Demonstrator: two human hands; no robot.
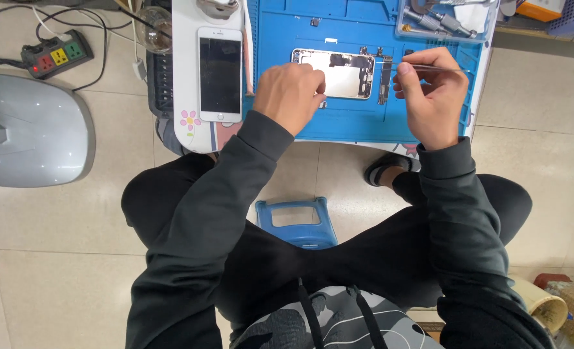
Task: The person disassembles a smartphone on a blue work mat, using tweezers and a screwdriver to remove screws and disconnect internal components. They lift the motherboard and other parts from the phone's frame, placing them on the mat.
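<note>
An opened phone body lies on a blue work mat on a small low table. My left hand rests on the phone's near left corner, fingers curled against it. My right hand grips thin metal tweezers whose tips point left to the phone's right edge, next to a dark narrow part beside the phone. A detached white phone screen lies face up on the table, left of the mat.
A clear tray with tools sits at the mat's far right. A power strip with cables and a grey domed object are on the tiled floor at left. A blue stool shows between my legs.
</note>
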